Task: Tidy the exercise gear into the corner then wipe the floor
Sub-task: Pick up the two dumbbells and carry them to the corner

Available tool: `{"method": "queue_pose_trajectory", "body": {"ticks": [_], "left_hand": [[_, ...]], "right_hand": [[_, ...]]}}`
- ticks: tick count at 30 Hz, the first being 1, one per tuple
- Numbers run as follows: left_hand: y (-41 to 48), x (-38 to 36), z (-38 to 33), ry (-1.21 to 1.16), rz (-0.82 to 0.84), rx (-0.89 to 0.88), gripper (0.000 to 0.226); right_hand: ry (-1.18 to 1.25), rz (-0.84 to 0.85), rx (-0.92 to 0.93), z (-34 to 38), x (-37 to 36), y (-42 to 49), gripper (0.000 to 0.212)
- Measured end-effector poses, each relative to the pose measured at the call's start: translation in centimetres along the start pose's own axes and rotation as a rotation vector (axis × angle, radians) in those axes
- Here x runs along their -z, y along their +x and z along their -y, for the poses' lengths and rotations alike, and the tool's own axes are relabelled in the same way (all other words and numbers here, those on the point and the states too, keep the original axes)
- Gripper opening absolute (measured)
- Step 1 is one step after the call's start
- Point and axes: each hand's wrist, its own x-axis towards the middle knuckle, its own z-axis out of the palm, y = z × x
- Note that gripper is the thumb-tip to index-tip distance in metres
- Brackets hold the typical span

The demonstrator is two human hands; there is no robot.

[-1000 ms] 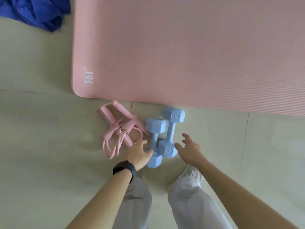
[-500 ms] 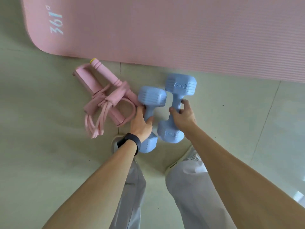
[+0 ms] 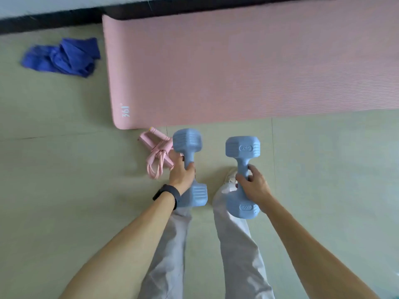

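Observation:
Each of my hands holds a light blue dumbbell above the floor. My left hand (image 3: 181,176) grips the handle of the left dumbbell (image 3: 187,141), a black band on its wrist. My right hand (image 3: 254,186) is closed around the handle of the right dumbbell (image 3: 242,147), marked 2KG. A pink resistance band with handles (image 3: 155,152) lies on the floor just left of my left hand. The pink exercise mat (image 3: 248,70) is spread flat beyond them.
A crumpled blue cloth (image 3: 64,57) lies on the pale tiled floor (image 3: 54,180) left of the mat. A dark skirting strip (image 3: 54,20) runs along the wall at the top. My legs in grey trousers and a white shoe (image 3: 230,175) stand below the dumbbells.
Both hands closed on the dumbbell handles and lifted the two dumbbells off the floor, apart from each other. The view has pulled back, showing the wall and cloth.

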Motion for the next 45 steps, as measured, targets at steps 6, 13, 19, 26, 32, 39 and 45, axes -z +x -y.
{"method": "queue_pose_trajectory", "body": {"ticks": [6,13,19,26,32,39,45], "left_hand": [[-15.9,6.3,-10.9,-0.041,0.072,-0.274,0.012],[-31.3,8.4,-22.8,0.163,0.162,-0.725,0.025],[-41.4,2.6,-31.6,0.291,0.277,-1.005,0.026],[-49.3,-10.2,-38.3,0.244,0.461,-1.174,0.017],[-54.3,-21.9,-42.0,0.249,0.54,-1.199,0.022],[-54.9,-33.8,-47.2,0.299,0.612,-1.122,0.019],[-53.6,-45.3,-56.4,0.324,0.672,-1.112,0.019]], "right_hand": [[0.145,-0.23,0.174,4.9,6.3,-18.3,0.011],[0.401,-0.515,0.379,6.6,13.2,-36.0,0.031],[0.566,-0.776,0.499,4.4,19.6,-44.6,0.029],[0.617,-0.993,0.464,-3.8,30.6,-49.0,0.031],[0.676,-1.112,0.439,-11.0,40.6,-50.9,0.027],[0.67,-1.148,0.366,-15.9,51.2,-49.7,0.029],[0.727,-1.189,0.315,-18.4,62.8,-44.9,0.03]]}}
